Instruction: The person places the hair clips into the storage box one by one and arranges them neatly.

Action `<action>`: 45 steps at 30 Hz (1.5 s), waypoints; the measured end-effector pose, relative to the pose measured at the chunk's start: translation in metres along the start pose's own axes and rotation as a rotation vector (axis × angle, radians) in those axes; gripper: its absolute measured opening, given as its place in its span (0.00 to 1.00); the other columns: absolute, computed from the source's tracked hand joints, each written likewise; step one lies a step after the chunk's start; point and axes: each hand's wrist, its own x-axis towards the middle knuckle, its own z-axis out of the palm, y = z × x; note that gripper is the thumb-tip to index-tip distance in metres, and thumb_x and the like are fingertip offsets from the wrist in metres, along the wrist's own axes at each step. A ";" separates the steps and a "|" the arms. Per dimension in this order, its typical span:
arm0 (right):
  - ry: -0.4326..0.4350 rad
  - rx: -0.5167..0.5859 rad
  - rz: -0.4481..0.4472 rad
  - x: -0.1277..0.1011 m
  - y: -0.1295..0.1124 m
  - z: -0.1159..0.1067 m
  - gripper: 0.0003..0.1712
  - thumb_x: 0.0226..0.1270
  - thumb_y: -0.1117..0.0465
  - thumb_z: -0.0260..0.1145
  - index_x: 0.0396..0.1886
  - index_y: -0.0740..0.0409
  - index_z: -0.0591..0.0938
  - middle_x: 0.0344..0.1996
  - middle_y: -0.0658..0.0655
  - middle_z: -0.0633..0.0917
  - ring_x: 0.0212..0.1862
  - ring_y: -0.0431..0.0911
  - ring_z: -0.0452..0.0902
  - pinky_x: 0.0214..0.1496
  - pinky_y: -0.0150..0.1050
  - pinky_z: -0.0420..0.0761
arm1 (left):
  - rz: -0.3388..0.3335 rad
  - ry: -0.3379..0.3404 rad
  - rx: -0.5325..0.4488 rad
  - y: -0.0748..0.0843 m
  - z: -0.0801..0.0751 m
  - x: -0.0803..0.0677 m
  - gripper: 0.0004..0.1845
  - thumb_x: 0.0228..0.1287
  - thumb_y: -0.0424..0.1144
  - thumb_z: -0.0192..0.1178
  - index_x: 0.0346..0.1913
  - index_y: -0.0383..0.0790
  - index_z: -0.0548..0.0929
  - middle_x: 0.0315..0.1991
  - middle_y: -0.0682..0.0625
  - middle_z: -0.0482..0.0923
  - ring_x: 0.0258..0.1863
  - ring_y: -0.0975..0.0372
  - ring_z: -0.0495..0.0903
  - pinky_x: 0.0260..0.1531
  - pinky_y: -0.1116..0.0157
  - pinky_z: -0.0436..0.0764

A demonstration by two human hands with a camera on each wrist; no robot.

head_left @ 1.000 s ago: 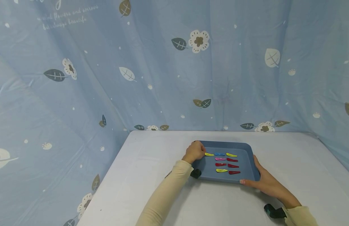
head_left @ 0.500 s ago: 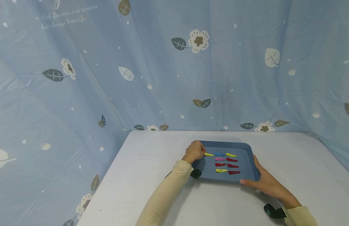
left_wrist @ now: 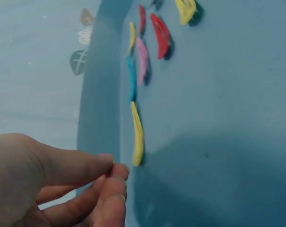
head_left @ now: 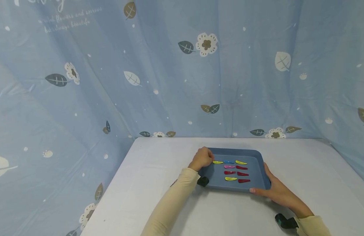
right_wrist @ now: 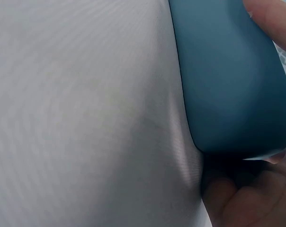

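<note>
A blue tray holds several snap hair clips in short rows. My left hand is at its back left corner, thumb and fingertips together. In the left wrist view those fingertips are right beside the near end of a yellow hair clip, and nothing shows between them. Beyond it lie a blue hair clip, a pink one and red ones. My right hand grips the tray's front right corner, thumb along the front wall and fingers round the right side. In the right wrist view the fingers are partly hidden under the tray wall.
The tray is on a white-covered table. A blue curtain with leaf and flower prints hangs behind the table and along its left side. A dark wrist device shows by the right sleeve.
The whole scene shifts very slightly down in the head view. Hands, tray and clips keep their places.
</note>
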 end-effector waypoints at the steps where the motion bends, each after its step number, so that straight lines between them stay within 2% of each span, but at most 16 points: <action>1: -0.001 -0.001 0.002 0.000 0.000 0.000 0.58 0.48 0.47 0.62 0.58 0.38 0.24 0.63 0.57 0.33 0.61 0.61 0.37 0.48 0.62 0.53 | 0.010 -0.001 -0.014 -0.001 0.000 0.000 0.03 0.47 0.36 0.59 0.24 0.43 0.82 0.21 0.57 0.76 0.19 0.67 0.71 0.17 0.71 0.69; 8: -0.012 0.005 0.013 -0.001 0.001 0.002 0.58 0.48 0.47 0.62 0.57 0.37 0.23 0.62 0.58 0.33 0.61 0.62 0.36 0.47 0.63 0.53 | 0.038 -0.026 -0.123 -0.007 -0.011 -0.007 0.04 0.50 0.39 0.57 0.27 0.45 0.82 0.22 0.59 0.76 0.21 0.69 0.72 0.20 0.70 0.71; 15: -0.012 -0.021 0.016 0.000 0.003 0.001 0.59 0.47 0.45 0.62 0.58 0.40 0.23 0.62 0.57 0.32 0.61 0.62 0.36 0.47 0.63 0.52 | 0.116 -0.036 -0.214 -0.015 -0.040 -0.017 0.07 0.53 0.43 0.55 0.32 0.45 0.81 0.24 0.59 0.76 0.21 0.67 0.75 0.21 0.69 0.72; 21: -0.001 -0.021 0.008 0.001 0.001 0.000 0.59 0.47 0.45 0.62 0.59 0.42 0.24 0.62 0.57 0.32 0.61 0.61 0.36 0.48 0.63 0.51 | 0.171 -0.015 -0.272 -0.025 -0.064 -0.027 0.09 0.54 0.43 0.54 0.34 0.44 0.80 0.26 0.55 0.76 0.23 0.62 0.77 0.20 0.69 0.73; 26: -0.002 -0.019 -0.002 0.000 0.000 -0.001 0.59 0.47 0.46 0.62 0.59 0.41 0.24 0.62 0.57 0.32 0.61 0.62 0.36 0.48 0.63 0.52 | 0.157 0.023 -0.280 -0.033 -0.076 -0.040 0.07 0.54 0.42 0.54 0.32 0.45 0.79 0.25 0.54 0.77 0.22 0.63 0.76 0.19 0.69 0.73; 31: 0.004 -0.028 -0.007 0.000 0.000 -0.002 0.59 0.47 0.46 0.62 0.59 0.41 0.24 0.62 0.57 0.32 0.61 0.62 0.35 0.48 0.63 0.52 | 0.146 0.045 -0.282 -0.042 -0.082 -0.051 0.08 0.54 0.44 0.54 0.33 0.45 0.80 0.25 0.55 0.77 0.22 0.64 0.76 0.20 0.69 0.73; 37: 0.000 -0.011 -0.012 0.000 -0.002 -0.001 0.59 0.48 0.47 0.62 0.58 0.40 0.24 0.62 0.58 0.33 0.60 0.63 0.37 0.47 0.62 0.54 | 0.124 0.042 -0.292 -0.052 -0.085 -0.066 0.09 0.54 0.44 0.53 0.33 0.45 0.80 0.25 0.54 0.77 0.23 0.62 0.77 0.21 0.68 0.73; 41: -0.002 -0.017 -0.009 0.001 -0.001 0.000 0.59 0.47 0.46 0.62 0.58 0.40 0.24 0.62 0.57 0.32 0.61 0.62 0.37 0.47 0.62 0.54 | 0.107 0.033 -0.301 -0.061 -0.083 -0.074 0.09 0.54 0.45 0.53 0.33 0.45 0.79 0.25 0.55 0.77 0.24 0.60 0.77 0.22 0.68 0.73; 45: -0.005 -0.018 -0.006 0.002 0.000 0.000 0.59 0.47 0.46 0.62 0.59 0.41 0.24 0.62 0.55 0.31 0.61 0.61 0.35 0.48 0.62 0.52 | 0.073 0.028 -0.303 -0.070 -0.078 -0.079 0.09 0.54 0.45 0.54 0.32 0.44 0.80 0.24 0.54 0.77 0.22 0.62 0.76 0.21 0.68 0.73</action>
